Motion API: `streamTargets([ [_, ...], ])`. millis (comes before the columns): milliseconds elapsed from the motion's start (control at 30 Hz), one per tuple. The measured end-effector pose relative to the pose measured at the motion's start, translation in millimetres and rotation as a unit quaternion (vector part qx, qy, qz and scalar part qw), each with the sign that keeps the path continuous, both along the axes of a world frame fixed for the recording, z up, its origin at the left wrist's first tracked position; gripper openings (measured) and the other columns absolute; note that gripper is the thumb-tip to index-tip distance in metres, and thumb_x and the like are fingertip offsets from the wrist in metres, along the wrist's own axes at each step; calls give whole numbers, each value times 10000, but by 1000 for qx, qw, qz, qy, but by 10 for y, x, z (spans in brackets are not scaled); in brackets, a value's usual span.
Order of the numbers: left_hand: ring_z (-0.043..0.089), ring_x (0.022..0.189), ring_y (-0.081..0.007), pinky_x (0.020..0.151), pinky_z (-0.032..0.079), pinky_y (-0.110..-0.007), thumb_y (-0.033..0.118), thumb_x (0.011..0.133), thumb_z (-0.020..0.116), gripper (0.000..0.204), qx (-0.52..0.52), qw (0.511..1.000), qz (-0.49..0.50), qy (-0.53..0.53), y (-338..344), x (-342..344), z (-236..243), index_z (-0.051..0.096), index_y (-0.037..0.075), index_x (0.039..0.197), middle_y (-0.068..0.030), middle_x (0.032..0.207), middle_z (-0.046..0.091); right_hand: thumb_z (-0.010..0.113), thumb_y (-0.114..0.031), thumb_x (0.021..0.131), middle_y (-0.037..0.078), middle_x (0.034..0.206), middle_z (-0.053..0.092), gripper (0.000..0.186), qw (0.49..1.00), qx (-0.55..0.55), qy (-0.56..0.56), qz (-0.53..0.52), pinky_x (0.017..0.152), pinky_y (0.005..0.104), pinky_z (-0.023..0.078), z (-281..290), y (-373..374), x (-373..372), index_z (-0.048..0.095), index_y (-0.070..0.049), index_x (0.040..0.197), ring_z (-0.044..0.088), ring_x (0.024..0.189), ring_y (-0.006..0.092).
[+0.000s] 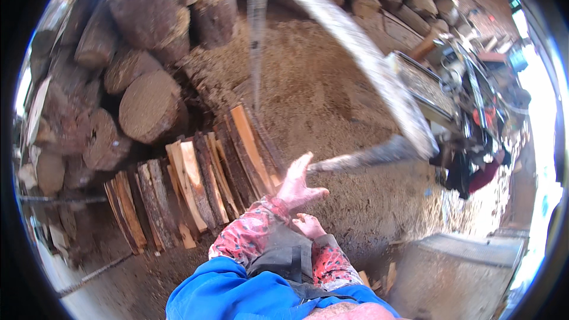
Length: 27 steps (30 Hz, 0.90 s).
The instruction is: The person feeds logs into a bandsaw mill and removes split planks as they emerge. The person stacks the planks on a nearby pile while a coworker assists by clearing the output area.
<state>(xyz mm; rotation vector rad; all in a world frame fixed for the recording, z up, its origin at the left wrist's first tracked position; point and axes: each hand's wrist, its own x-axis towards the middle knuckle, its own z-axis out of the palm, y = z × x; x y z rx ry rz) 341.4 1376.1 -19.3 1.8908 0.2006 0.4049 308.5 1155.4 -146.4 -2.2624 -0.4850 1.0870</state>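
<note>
My left hand (296,188) reaches forward with fingers and thumb spread and nothing in it. Its fingertips are close to the near end of a blurred grey pole (361,161); whether they touch cannot be told. Just left of the hand lies a row of split firewood (195,181), bark-brown and pale orange pieces side by side. My right hand (309,225) is lower, near my body, its fingers loosely bent and apart, with no object visible in it. Both forearms wear red patterned sleeves.
Thick round logs (151,106) are piled at the left, and more logs (361,0) at the back. A blurred pale beam (355,53) slants across the view. Cluttered machinery (453,77) stands at the right, beside a person in a maroon sleeve (483,175). A grey sheet-like panel (453,272) is lower right.
</note>
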Motion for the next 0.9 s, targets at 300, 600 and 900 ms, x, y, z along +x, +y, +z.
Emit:
streamTargets([
  [300,613,731,-124,719,529,-294,124,830,839,246,-203,968,136,53,-676,774,56,662,35,975,-9,822,672,680,-428,899,197,1097,733,582,965,-1,40,-259,940,380,536,-327,-2160,-494,642,37,1248,696,1075,277],
  [600,598,789,-120,756,497,-299,79,823,773,110,-103,976,193,-23,-32,824,-618,682,48,877,8,832,662,675,-446,884,222,1161,708,554,896,-95,28,-433,983,412,514,-377,-3924,-1408,689,13,1196,674,1123,328],
  [900,662,767,-183,745,571,-359,243,799,826,292,-36,934,318,160,-60,1032,-430,755,-3,939,-73,911,736,659,-467,889,227,1140,705,541,810,5,1,-587,959,436,511,-275,-4002,-1736,701,7,1146,665,1107,343],
])
